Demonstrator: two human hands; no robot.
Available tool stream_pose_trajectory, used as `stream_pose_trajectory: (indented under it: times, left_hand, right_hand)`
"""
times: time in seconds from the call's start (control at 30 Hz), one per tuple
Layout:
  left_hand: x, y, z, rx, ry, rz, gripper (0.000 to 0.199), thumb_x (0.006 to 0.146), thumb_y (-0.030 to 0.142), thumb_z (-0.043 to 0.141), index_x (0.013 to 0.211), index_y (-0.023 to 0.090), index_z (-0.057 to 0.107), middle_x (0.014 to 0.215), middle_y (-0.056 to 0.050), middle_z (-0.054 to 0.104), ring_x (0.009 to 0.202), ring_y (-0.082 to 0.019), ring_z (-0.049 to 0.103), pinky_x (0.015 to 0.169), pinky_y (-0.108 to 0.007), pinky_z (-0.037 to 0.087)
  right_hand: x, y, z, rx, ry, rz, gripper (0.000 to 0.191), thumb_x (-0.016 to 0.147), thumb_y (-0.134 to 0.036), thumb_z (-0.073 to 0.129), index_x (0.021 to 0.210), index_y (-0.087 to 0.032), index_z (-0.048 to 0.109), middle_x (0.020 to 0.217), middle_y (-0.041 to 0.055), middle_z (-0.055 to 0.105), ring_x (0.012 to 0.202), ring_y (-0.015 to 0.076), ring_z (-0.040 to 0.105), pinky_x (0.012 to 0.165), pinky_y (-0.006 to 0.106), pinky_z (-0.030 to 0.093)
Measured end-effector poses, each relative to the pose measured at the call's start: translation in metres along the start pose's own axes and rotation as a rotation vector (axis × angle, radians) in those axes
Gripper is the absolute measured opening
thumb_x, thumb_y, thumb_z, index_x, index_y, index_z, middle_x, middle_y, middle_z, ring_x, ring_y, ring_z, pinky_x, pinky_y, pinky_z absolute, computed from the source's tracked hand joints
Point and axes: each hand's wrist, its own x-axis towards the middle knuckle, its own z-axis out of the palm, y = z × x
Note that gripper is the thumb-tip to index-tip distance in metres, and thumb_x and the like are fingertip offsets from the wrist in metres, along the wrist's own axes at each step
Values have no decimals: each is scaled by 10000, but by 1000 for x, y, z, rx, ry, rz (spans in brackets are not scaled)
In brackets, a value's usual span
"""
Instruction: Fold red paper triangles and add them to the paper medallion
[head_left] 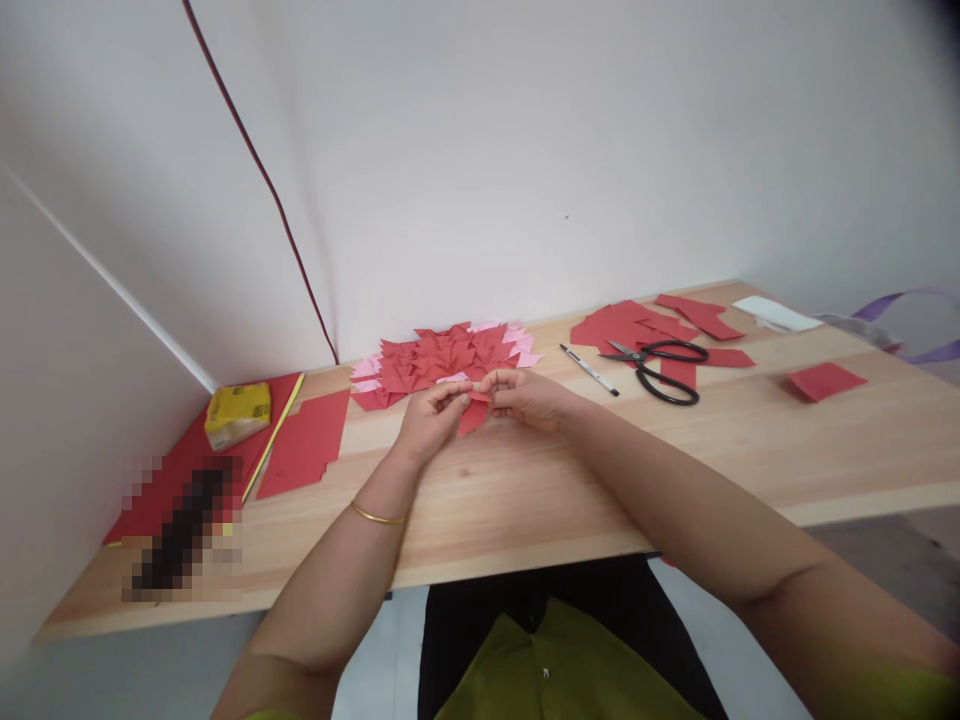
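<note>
Between my two hands, just above the middle of the table, is a small piece of red paper (472, 416). My left hand (435, 418) pinches its left side with thumb and forefinger. On the other side, my right hand (521, 395) has its fingers closed on the paper's upper right edge. The fingers hide part of the paper, so its full shape does not show. Right behind my hands lies a pile of folded red and pink paper pieces (442, 358) with pointed tips.
To the right lie a pen (589, 370), black-handled scissors (660, 368), red paper scraps (619, 325), a white strip (776, 313) and a red square (825, 381). At left are red sheets (304, 445), a yellow packet (238, 415) and a blurred-out dark object (187, 525). A wall stands behind the table (480, 530).
</note>
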Motion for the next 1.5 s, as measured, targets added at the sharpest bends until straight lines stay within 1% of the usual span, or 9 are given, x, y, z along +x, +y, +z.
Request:
stream_pose_trajectory:
  times: [0.27, 0.47, 0.6, 0.77, 0.97, 1.13, 1.23, 1.4, 1.5]
  left_hand:
    - [3, -7, 4, -48, -15, -29, 256, 697, 302, 720, 900, 151, 676, 786, -27, 684, 646, -119, 583, 632, -239, 459]
    - [3, -5, 4, 5, 10, -45, 220, 723, 301, 684, 894, 163, 686, 854, -43, 692, 746, -150, 610, 708, -267, 463]
    - [3, -4, 2, 28, 43, -37, 141, 733, 293, 671, 780, 160, 665, 743, -5, 654, 678, -122, 563, 688, -255, 441]
    - [4, -9, 1, -239, -12, -153, 241, 677, 346, 729, 678, 146, 595, 663, 15, 615, 599, -98, 532, 648, -250, 434]
    - [3, -6, 3, -471, -113, -265, 289, 650, 386, 758, 715, 135, 631, 676, -31, 658, 639, -146, 604, 698, -310, 476]
    - [2, -7, -2, -291, -172, -200, 302, 681, 417, 735, 694, 126, 655, 695, -36, 667, 626, -137, 583, 670, -290, 461]
    - [2, -7, -4, -171, -186, -171, 307, 690, 418, 731, 666, 121, 663, 693, -23, 664, 626, -129, 565, 657, -269, 444]
    - [2, -6, 0, -404, -188, -193, 346, 770, 448, 655, 866, 122, 716, 798, -62, 706, 737, -167, 620, 739, -295, 459]
    - [2, -6, 1, -486, -170, -187, 312, 780, 418, 656, 868, 125, 716, 828, -74, 711, 760, -168, 628, 769, -302, 462]
  right_hand:
    - [3, 6, 2, -106, 31, -62, 160, 616, -148, 645, 763, -186, 598, 654, -30, 599, 601, 87, 551, 589, 219, 449]
    - [5, 8, -1, -322, 11, -161, 174, 651, -161, 598, 820, -195, 623, 608, -52, 567, 554, 77, 508, 569, 208, 416]
    - [5, 8, -1, -411, 32, -224, 145, 685, -205, 572, 821, -188, 619, 637, -51, 568, 570, 81, 497, 574, 211, 390]
    - [1, 4, 2, -529, 26, -306, 90, 712, -265, 585, 712, -176, 580, 654, -44, 557, 605, 88, 488, 598, 218, 377]
    - [-2, -1, -3, -391, -113, -164, 137, 723, -313, 622, 704, -188, 572, 623, -53, 555, 577, 84, 487, 595, 217, 379]
    - [-9, -9, -4, -435, -150, -146, 185, 695, -319, 691, 827, -197, 647, 718, -24, 609, 663, 110, 522, 617, 228, 393]
    - [-12, -13, -3, -421, -171, -171, 260, 724, -366, 677, 915, -191, 653, 710, -29, 574, 612, 89, 462, 575, 221, 354]
    - [-8, -11, -6, -348, -131, -223, 281, 754, -412, 655, 881, -162, 629, 611, -53, 446, 555, 75, 375, 539, 226, 292]
    - [-5, -10, -9, -319, -95, -237, 248, 762, -402, 656, 828, -167, 610, 597, -54, 441, 552, 76, 380, 537, 227, 284]
